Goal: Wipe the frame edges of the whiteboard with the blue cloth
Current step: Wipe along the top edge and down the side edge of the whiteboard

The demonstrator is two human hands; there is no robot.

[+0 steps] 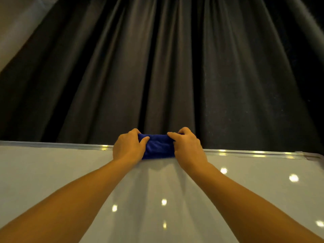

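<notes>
Blue cloth (158, 146) folded over top frame edge (245, 152), long axis along frame; left hand (128, 148) and right hand (186, 148) each clamp one end.

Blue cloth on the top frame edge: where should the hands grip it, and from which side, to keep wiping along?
Grip the blue cloth by its two short ends, coming up from the board face side. It is folded into a bar draped over the top frame edge; the left hand and right hand already clamp those ends, fingers curled over the top, leaving the middle on the rail.
</notes>
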